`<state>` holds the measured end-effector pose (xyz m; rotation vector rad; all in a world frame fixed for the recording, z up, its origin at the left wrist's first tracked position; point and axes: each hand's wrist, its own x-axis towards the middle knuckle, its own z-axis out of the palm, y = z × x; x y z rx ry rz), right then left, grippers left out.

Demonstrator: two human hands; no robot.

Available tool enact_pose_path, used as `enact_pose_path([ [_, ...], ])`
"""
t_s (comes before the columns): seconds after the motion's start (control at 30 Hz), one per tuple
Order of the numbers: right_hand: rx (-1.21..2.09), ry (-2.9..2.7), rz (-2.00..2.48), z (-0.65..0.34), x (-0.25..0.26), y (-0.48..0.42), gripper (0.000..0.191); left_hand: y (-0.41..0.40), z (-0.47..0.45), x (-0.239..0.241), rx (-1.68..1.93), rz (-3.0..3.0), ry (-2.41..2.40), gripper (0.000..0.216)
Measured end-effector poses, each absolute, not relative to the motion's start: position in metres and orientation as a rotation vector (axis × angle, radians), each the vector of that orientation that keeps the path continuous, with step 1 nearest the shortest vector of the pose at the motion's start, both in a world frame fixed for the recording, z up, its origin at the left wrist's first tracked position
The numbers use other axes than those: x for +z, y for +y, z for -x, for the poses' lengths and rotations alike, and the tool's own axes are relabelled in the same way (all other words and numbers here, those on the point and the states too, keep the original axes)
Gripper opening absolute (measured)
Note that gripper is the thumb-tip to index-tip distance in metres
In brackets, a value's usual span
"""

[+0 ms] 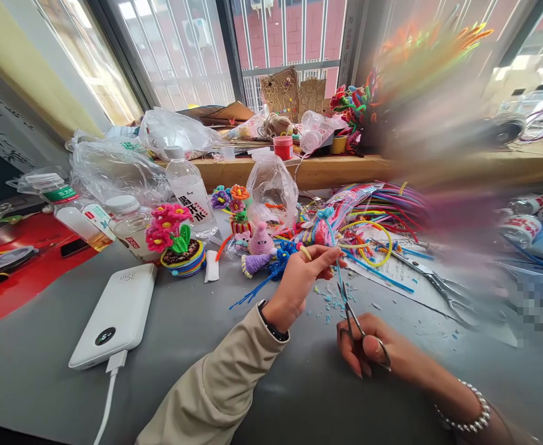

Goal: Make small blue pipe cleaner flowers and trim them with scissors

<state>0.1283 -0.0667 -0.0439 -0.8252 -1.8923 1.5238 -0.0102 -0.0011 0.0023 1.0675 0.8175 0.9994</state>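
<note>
My left hand [299,278] is closed in a pinch on a thin light-blue pipe cleaner [338,271], which hangs down below the fingertips. My right hand [368,349] has its fingers through the loops of small metal scissors [353,316]. Their blades point up and are slightly apart at the lower part of the pipe cleaner. Whether they touch it I cannot tell. Bits of blue fuzz [329,304] lie scattered on the grey table [271,408] beneath. Beyond my left hand lie a blue yarn-like piece [284,256] and a pink crocheted figure [260,240].
A white power bank [116,309] with a cable lies at left, near a potted pink flower [172,232] and a water bottle [188,194]. Larger scissors [431,278] rest on paper at right. Loose pipe cleaners [391,207] are heaped behind. A motion-blurred mass [451,154] covers the upper right.
</note>
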Motion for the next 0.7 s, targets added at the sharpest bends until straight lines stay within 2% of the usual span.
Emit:
enact_pose_path([
  [0.7,1.460,-1.795,0.964,-0.130,-0.059,-0.065,0.065,0.001,0.010,0.002,1.088,-1.025,0.822,0.022],
])
